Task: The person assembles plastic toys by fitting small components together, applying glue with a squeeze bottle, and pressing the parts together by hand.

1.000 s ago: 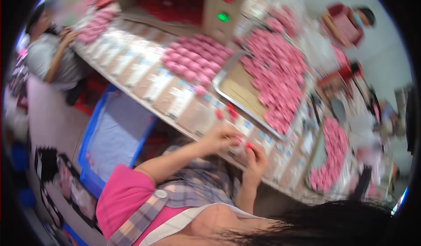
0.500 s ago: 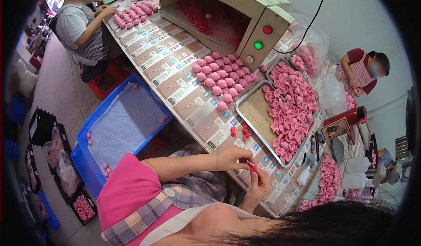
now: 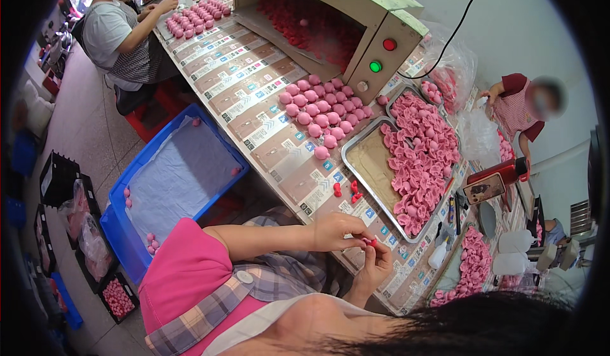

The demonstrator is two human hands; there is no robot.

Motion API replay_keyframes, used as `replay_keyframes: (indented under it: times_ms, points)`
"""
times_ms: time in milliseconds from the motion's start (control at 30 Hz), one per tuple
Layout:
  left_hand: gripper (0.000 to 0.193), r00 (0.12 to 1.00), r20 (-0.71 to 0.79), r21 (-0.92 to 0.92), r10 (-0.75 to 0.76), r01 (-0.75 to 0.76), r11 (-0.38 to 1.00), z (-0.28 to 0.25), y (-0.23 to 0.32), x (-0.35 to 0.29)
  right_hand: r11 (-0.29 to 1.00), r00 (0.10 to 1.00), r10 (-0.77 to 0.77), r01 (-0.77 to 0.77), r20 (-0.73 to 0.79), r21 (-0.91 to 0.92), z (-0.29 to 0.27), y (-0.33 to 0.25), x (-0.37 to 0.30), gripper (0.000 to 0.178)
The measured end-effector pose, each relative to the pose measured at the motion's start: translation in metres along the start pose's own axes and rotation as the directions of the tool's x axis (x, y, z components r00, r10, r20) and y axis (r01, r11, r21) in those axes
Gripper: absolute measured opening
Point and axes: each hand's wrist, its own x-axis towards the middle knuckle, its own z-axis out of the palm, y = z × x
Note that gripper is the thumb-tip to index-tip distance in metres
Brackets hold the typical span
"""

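My left hand (image 3: 338, 231) pinches a small glossy red piece (image 3: 370, 242) from the left, over the table's near edge. My right hand (image 3: 373, 269) grips the same piece from below, thumb and fingers close together. Fingers cover most of it, so its full shape is hidden. Just beyond my hands, small red bow-like pieces (image 3: 356, 193) lie on the table. Farther back stand rows of pink round pieces (image 3: 327, 111) with small pointed tips. A metal tray (image 3: 366, 154) to the right carries a heap of pink petal-like shells (image 3: 422, 159).
A cream box-shaped machine (image 3: 387, 57) with lit buttons stands at the back, pink and red pieces inside. A blue bin (image 3: 121, 210) lined with cloth is at left. Co-workers sit far left (image 3: 124, 35) and stand at right (image 3: 515, 105). A phone (image 3: 485, 188) is mounted at right.
My fingers have shifted slightly around the red piece, and my hands are closer together. The co-worker at right has spread their arms; the one at left has reached farther over the table.
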Motion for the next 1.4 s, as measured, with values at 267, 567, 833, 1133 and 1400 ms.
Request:
replay_keyframes:
  times_ms: [267, 567, 833, 1133, 1400]
  points:
    - [0.027, 0.993, 0.055, -0.038, -0.107, 0.11, 0.993, 0.0, 0.009, -0.002, 0.999, 0.997, 0.043, -0.044, 0.063, 0.015, 0.002, -0.008, -0.003, 0.02]
    - [0.02, 0.884, 0.208, -0.572, -0.419, 0.457, 0.681, -0.002, -0.029, -0.007, 0.997, 0.993, 0.071, -0.074, 0.092, 0.028, 0.007, -0.002, 0.006, 0.026]
    - [0.019, 0.833, 0.299, -0.761, -0.465, 0.502, 0.41, 0.004, -0.014, -0.002, 0.99, 0.983, 0.119, -0.128, 0.14, 0.059, -0.007, 0.0, -0.003, 0.035]
    - [0.029, 0.957, 0.202, -0.386, -0.208, 0.273, 0.881, 0.005, -0.007, -0.006, 0.997, 0.99, 0.066, -0.07, 0.123, 0.025, -0.012, -0.001, -0.004, 0.03]
    - [0.016, 0.845, 0.278, -0.647, -0.457, 0.516, 0.561, 0.009, -0.008, -0.005, 0.922, 0.988, -0.133, 0.154, 0.082, -0.356, -0.005, -0.01, -0.002, 0.021]
